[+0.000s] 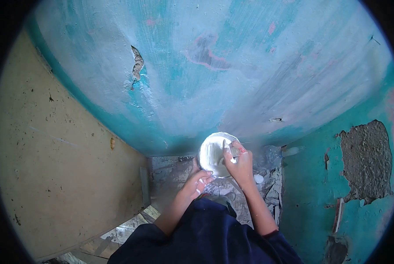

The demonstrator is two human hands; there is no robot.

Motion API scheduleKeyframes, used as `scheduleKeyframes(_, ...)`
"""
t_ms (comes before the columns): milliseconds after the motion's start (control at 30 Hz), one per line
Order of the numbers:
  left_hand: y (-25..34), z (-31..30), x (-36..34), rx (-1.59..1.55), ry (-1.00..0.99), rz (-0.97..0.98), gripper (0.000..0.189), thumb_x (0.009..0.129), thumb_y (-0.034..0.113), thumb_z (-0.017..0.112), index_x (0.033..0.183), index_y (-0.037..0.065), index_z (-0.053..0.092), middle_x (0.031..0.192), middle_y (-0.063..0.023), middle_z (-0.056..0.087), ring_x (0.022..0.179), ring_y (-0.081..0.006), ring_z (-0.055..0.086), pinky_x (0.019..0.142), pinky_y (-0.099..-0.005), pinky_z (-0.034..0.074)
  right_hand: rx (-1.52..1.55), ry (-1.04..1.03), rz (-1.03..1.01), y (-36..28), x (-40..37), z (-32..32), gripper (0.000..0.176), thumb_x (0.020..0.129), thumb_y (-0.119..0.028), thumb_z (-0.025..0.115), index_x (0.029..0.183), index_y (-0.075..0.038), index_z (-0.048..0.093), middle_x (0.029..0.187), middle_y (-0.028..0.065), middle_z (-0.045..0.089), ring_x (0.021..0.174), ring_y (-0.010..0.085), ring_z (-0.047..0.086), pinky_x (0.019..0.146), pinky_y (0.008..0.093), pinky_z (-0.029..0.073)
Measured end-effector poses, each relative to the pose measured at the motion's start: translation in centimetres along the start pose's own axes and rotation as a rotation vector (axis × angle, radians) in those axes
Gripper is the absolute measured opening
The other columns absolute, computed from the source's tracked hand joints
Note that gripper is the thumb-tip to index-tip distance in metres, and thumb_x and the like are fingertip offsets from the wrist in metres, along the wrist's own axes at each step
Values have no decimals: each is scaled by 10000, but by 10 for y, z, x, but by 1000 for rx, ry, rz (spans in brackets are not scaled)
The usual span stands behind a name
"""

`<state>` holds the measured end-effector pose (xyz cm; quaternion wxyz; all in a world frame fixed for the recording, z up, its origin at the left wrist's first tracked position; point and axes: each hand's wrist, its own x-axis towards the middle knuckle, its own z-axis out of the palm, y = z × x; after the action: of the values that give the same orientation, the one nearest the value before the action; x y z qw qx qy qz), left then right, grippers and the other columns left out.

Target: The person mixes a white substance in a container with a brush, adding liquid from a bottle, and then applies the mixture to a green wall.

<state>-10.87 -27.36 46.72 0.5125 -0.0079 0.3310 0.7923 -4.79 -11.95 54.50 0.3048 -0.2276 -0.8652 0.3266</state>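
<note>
A white bowl (211,152) smeared with white paste is held up in front of a turquoise wall (232,66). My left hand (197,179) grips the bowl's lower rim from underneath. My right hand (238,163) is closed on a small scraper tool (230,152) whose blade sits inside the bowl against the paste. Both hands carry white smears. My dark blue sleeves fill the bottom of the view.
The wall shows a chipped hole (137,64) at upper left and bare plaster patches (366,163) at right. A yellowish panel (60,167) stands at left. Rubble and broken pieces cover the floor (267,180) below the bowl.
</note>
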Motion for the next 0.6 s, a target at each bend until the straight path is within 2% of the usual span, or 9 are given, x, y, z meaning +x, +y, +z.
scheduleKeyframes(67, -2, -3, 0, -1, 1, 3, 807, 783, -18, 553, 1470, 192, 185, 1331, -119, 422, 1152, -252, 533, 888, -374, 508, 4, 34, 26, 0, 5, -2, 181, 879, -156, 612, 783, -6, 581, 561, 176, 539, 490, 291, 578, 497, 375, 420)
scheduleKeyframes(133, 0, -4, 2, -7, 3, 9, 811, 783, -19, 552, 1472, 194, 182, 1330, -119, 424, 1150, -251, 534, 888, -370, 509, -114, 1, 117, -2, 10, -17, 161, 812, -158, 643, 853, -7, 606, 670, 227, 606, 668, 421, 633, 588, 453, 492)
scheduleKeyframes(167, 2, -5, 3, -2, 0, 41, 808, 785, -25, 547, 1471, 201, 184, 1324, -114, 430, 1142, -245, 536, 884, -368, 509, -114, 1, 115, -5, 10, -21, 161, 812, -158, 643, 853, -7, 606, 670, 227, 606, 668, 421, 633, 588, 453, 492)
scheduleKeyframes(233, 2, -4, 3, 0, -2, 72, 806, 787, -31, 542, 1470, 208, 187, 1318, -110, 437, 1134, -239, 538, 881, -366, 509, -238, -10, 59, -9, 5, -28, 160, 875, -140, 622, 804, -7, 569, 566, 178, 539, 505, 309, 592, 509, 373, 430)
scheduleKeyframes(267, 2, -3, 3, -7, 13, 65, 808, 786, -35, 540, 1470, 208, 186, 1318, -112, 437, 1137, -240, 537, 882, -368, 509, -240, -10, 58, -7, 2, -25, 160, 875, -140, 622, 804, -7, 569, 566, 178, 539, 505, 309, 592, 509, 373, 430)
scheduleKeyframes(333, 2, -1, 3, -13, 26, 56, 809, 785, -38, 538, 1470, 208, 185, 1317, -114, 437, 1141, -241, 537, 883, -369, 510, -18, -2, -42, 0, -4, -11, 157, 871, -138, 622, 807, -6, 565, 572, 181, 541, 516, 338, 585, 507, 375, 427)
scheduleKeyframes(433, 0, 5, 0, -35, -36, 13, 862, 797, -45, 566, 1478, 216, 107, 1324, -118, 430, 1144, -209, 528, 874, -323, 481, 91, -9, 32, 4, 2, 1, 163, 870, -138, 621, 794, -8, 558, 585, 179, 550, 538, 360, 584, 510, 378, 430)
scheduleKeyframes(500, 0, 9, -2, 1, 3, 21, 816, 781, -37, 544, 1471, 196, 177, 1338, -122, 411, 1163, -248, 524, 892, -378, 508, -6, 27, 29, 0, 10, -5, 160, 868, -140, 623, 796, -11, 562, 589, 178, 557, 542, 349, 597, 516, 376, 438)
scheduleKeyframes(600, 1, 0, 4, -6, -22, 55, 820, 783, -41, 543, 1472, 210, 177, 1335, -114, 412, 1164, -238, 522, 885, -371, 508, -194, 39, -4, 0, 11, -23, 150, 865, -141, 626, 807, -14, 572, 595, 177, 568, 552, 337, 615, 526, 372, 452)
